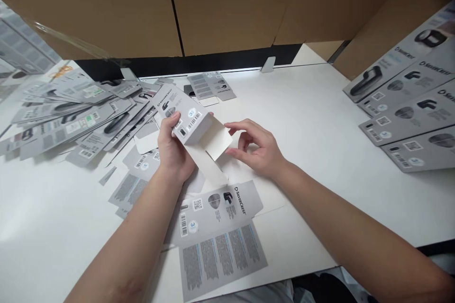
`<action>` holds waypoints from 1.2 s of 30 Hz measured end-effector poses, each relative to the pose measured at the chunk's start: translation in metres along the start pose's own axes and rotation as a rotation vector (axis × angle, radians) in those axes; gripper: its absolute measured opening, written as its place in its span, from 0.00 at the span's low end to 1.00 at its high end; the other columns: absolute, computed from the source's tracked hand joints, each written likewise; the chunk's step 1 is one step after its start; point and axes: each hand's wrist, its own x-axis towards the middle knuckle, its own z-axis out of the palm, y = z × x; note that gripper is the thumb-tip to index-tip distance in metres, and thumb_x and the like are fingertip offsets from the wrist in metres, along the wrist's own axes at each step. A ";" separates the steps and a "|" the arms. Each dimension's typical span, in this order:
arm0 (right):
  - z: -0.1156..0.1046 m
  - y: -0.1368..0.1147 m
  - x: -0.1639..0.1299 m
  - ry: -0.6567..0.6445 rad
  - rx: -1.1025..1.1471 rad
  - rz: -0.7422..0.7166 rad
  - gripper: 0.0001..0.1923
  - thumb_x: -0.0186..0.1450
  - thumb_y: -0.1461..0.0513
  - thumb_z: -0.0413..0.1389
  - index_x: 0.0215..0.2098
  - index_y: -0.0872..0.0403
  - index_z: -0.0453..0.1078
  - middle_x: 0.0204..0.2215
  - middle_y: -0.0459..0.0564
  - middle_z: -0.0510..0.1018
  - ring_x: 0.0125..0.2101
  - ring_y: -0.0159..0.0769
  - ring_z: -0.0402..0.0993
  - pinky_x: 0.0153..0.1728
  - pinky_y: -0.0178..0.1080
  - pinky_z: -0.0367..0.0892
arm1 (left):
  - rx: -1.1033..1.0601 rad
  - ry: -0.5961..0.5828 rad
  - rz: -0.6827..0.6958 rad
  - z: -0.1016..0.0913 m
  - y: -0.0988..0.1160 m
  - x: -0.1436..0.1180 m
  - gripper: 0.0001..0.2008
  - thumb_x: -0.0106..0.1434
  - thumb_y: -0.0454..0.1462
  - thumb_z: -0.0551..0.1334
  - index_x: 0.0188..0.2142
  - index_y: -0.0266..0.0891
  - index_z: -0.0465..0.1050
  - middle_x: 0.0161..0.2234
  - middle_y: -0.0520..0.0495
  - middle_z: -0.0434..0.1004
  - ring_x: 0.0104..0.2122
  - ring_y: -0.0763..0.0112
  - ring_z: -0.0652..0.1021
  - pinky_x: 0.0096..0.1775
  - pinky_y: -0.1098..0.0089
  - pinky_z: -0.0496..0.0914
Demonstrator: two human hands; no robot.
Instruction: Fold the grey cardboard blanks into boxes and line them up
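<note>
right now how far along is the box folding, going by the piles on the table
Done: a row of folded boxes lies at the far right. In hand: the left hand holds a half-formed box, and the right hand fingers its open white flap. Left: a flat blank lies in front, and a large heap of flat blanks waits on the left.

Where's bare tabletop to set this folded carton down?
Bare white table lies between the right hand and the stacked grey cartons at right, and at near left. Crowded: the loose grey flat-carton pile at far left.
</note>
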 end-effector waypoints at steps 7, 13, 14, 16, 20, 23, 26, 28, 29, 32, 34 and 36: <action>0.000 0.008 -0.001 -0.014 0.028 -0.008 0.21 0.75 0.49 0.78 0.61 0.43 0.84 0.50 0.47 0.86 0.26 0.28 0.73 0.28 0.37 0.75 | -0.004 -0.009 0.022 0.005 0.002 -0.006 0.33 0.65 0.60 0.73 0.62 0.46 0.84 0.48 0.41 0.95 0.55 0.32 0.91 0.53 0.43 0.88; -0.003 0.010 0.001 -0.097 0.033 -0.019 0.16 0.75 0.48 0.77 0.52 0.46 0.85 0.44 0.47 0.84 0.31 0.33 0.75 0.29 0.37 0.73 | 0.030 -0.075 -0.034 0.012 -0.001 -0.010 0.37 0.62 0.60 0.74 0.63 0.44 0.83 0.52 0.37 0.94 0.56 0.31 0.92 0.54 0.42 0.88; -0.003 0.010 0.001 -0.108 0.031 -0.016 0.16 0.75 0.47 0.77 0.50 0.47 0.85 0.42 0.47 0.83 0.32 0.34 0.75 0.29 0.37 0.72 | 0.034 -0.086 -0.040 0.013 -0.001 -0.011 0.37 0.62 0.60 0.75 0.64 0.44 0.83 0.53 0.37 0.94 0.56 0.31 0.92 0.54 0.41 0.88; -0.002 0.010 0.002 -0.118 0.028 -0.022 0.18 0.74 0.44 0.76 0.44 0.48 0.85 0.37 0.46 0.81 0.32 0.36 0.75 0.28 0.37 0.71 | 0.044 -0.112 -0.053 0.014 -0.002 -0.012 0.38 0.61 0.60 0.76 0.65 0.44 0.82 0.54 0.37 0.94 0.56 0.30 0.92 0.54 0.40 0.88; -0.001 0.011 0.001 -0.130 0.009 -0.078 0.22 0.72 0.41 0.78 0.39 0.48 0.84 0.33 0.44 0.79 0.32 0.37 0.75 0.31 0.40 0.73 | 0.068 -0.169 -0.085 0.013 -0.003 -0.015 0.41 0.59 0.60 0.78 0.67 0.46 0.81 0.54 0.36 0.94 0.55 0.27 0.92 0.52 0.38 0.88; -0.001 0.015 -0.001 -0.141 -0.008 -0.108 0.21 0.71 0.40 0.78 0.41 0.46 0.86 0.34 0.45 0.82 0.34 0.40 0.79 0.36 0.44 0.81 | 0.099 -0.183 -0.109 0.012 -0.003 -0.016 0.40 0.60 0.60 0.78 0.67 0.48 0.82 0.52 0.39 0.94 0.55 0.26 0.92 0.52 0.37 0.88; 0.000 0.019 -0.003 -0.141 -0.006 -0.137 0.22 0.73 0.38 0.76 0.42 0.46 0.87 0.36 0.47 0.86 0.36 0.41 0.83 0.39 0.45 0.84 | 0.133 -0.181 -0.101 0.012 -0.004 -0.016 0.40 0.60 0.60 0.78 0.66 0.47 0.83 0.51 0.39 0.95 0.54 0.26 0.92 0.52 0.38 0.88; 0.000 0.019 -0.003 -0.136 0.000 -0.153 0.22 0.76 0.39 0.73 0.44 0.46 0.88 0.38 0.47 0.87 0.37 0.41 0.86 0.38 0.44 0.83 | 0.150 -0.179 -0.078 0.013 -0.005 -0.015 0.41 0.59 0.61 0.79 0.66 0.47 0.83 0.51 0.39 0.95 0.55 0.26 0.92 0.53 0.38 0.88; 0.000 0.018 -0.003 -0.133 0.007 -0.163 0.21 0.77 0.39 0.72 0.45 0.46 0.88 0.39 0.48 0.88 0.37 0.41 0.87 0.37 0.43 0.83 | 0.154 -0.175 -0.068 0.012 -0.006 -0.015 0.41 0.59 0.61 0.79 0.66 0.47 0.83 0.51 0.40 0.95 0.55 0.27 0.92 0.54 0.39 0.87; 0.001 0.014 -0.002 -0.123 0.015 -0.162 0.21 0.81 0.41 0.68 0.46 0.47 0.88 0.40 0.49 0.89 0.35 0.38 0.85 0.35 0.41 0.82 | 0.159 -0.154 -0.052 0.011 -0.008 -0.014 0.38 0.59 0.61 0.79 0.64 0.47 0.85 0.50 0.40 0.95 0.57 0.28 0.91 0.55 0.40 0.87; 0.002 0.011 -0.001 -0.114 0.001 -0.134 0.21 0.83 0.43 0.66 0.45 0.49 0.88 0.39 0.49 0.89 0.32 0.36 0.83 0.32 0.40 0.79 | 0.163 -0.138 -0.044 0.008 -0.011 -0.013 0.37 0.60 0.60 0.78 0.61 0.45 0.86 0.49 0.40 0.95 0.58 0.28 0.91 0.56 0.40 0.87; 0.002 0.009 -0.002 -0.112 -0.017 -0.120 0.21 0.85 0.46 0.64 0.42 0.50 0.86 0.38 0.49 0.88 0.32 0.36 0.83 0.31 0.39 0.77 | 0.167 -0.123 -0.032 0.005 -0.013 -0.012 0.35 0.60 0.60 0.79 0.58 0.43 0.86 0.49 0.38 0.95 0.58 0.28 0.91 0.58 0.40 0.86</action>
